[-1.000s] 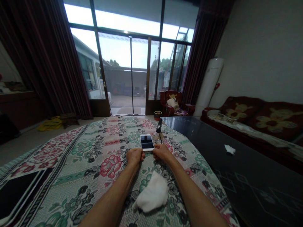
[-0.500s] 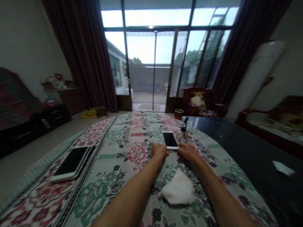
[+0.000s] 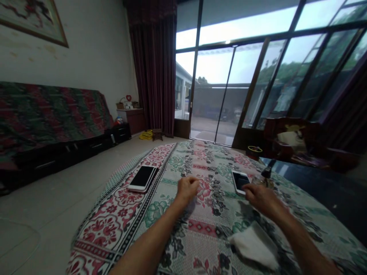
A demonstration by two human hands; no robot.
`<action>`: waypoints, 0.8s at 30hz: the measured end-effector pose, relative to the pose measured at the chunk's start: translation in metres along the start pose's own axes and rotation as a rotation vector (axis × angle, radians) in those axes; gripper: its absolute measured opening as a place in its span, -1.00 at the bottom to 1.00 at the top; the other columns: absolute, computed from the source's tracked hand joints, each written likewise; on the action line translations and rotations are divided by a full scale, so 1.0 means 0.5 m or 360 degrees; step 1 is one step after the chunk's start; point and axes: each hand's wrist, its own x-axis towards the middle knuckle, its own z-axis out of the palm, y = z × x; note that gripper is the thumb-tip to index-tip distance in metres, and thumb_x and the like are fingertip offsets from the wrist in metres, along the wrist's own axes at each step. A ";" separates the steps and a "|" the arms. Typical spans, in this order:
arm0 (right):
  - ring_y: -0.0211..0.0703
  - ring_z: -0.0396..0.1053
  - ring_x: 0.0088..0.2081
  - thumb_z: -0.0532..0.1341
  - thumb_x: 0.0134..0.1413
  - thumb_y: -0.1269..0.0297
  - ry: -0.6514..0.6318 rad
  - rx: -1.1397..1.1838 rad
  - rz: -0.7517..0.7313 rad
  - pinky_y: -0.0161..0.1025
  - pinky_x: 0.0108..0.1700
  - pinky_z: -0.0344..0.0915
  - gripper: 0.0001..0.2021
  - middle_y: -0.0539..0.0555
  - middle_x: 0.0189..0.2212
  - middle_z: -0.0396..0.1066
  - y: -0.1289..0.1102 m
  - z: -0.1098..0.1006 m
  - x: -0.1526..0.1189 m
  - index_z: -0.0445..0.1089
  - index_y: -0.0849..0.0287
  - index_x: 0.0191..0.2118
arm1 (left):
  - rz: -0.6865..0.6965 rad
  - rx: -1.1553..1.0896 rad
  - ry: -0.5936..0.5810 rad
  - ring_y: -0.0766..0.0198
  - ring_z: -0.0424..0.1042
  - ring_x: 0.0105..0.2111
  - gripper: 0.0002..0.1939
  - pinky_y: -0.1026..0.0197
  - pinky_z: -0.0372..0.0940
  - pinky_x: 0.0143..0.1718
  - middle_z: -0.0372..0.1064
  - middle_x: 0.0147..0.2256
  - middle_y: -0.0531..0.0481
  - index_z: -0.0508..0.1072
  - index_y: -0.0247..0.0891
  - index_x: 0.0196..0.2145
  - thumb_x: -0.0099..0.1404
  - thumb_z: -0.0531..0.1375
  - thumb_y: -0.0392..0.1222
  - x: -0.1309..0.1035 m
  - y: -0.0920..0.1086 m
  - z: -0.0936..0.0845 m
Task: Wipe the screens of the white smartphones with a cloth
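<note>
A white phone with a dark screen lies on the flowered tablecloth. My right hand is at its near right corner, fingers curled; whether they grip anything is hidden. Farther left, my left hand hovers over the cloth with its fingers curled in and nothing visible in them. At the left of the table lie white devices, stacked or overlapping, the upper one a phone with a dark screen. A crumpled white cloth rests below my right hand.
Behind the phone, near my right hand, stands a small clear bottle with a black top. A dark glossy surface is on the right. Beyond the table are a chair, a round container and a covered sofa.
The view has turned left. My left hand has left the phone and moved left toward the stacked devices. My right hand remains by the phone, and the white cloth looks shifted or reshaped.
</note>
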 end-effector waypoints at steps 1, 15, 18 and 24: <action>-0.06 0.48 -0.24 0.07 0.04 0.42 0.0003 0.0098 -0.0082 -0.28 -0.22 0.24 -0.70 0.17 -0.26 0.56 -0.035 0.002 -0.001 0.56 0.16 -0.25 | 0.0041 0.0063 0.0111 0.22 0.49 -0.33 -0.86 0.27 0.33 -0.25 0.51 -0.43 0.01 0.55 -0.25 -0.43 0.11 0.17 -0.31 0.007 -0.005 -0.049; -0.09 0.42 -0.08 0.01 0.14 0.41 -0.0117 0.1294 -0.0636 -0.19 0.02 0.28 -0.66 0.11 -0.13 0.51 -0.579 0.288 0.024 0.47 0.20 -0.08 | -0.0265 0.1460 0.0632 -0.20 0.22 0.12 -0.18 -0.04 0.15 0.08 0.19 0.10 -0.39 0.17 -0.45 0.20 0.14 0.19 0.17 -0.020 -0.154 -0.334; -0.05 0.37 0.02 -0.01 0.18 0.36 -0.0061 0.1461 -0.0474 -0.16 0.11 0.22 -0.63 0.17 -0.05 0.47 -0.616 0.328 0.027 0.43 0.24 0.00 | -0.0253 0.1421 0.0622 -0.15 0.24 0.12 -0.25 0.00 0.16 0.07 0.20 0.10 -0.42 0.17 -0.47 0.19 0.23 0.11 0.15 -0.022 -0.171 -0.331; -0.09 0.34 0.05 0.02 0.14 0.29 -0.0159 0.1729 -0.0433 -0.16 0.17 0.15 -0.63 0.11 -0.03 0.45 -0.613 0.355 0.027 0.42 0.18 0.00 | -0.0154 0.1375 0.0742 -0.13 0.24 0.13 -0.33 -0.04 0.16 0.09 0.21 0.13 -0.40 0.22 -0.42 0.19 0.26 0.11 0.07 -0.020 -0.187 -0.326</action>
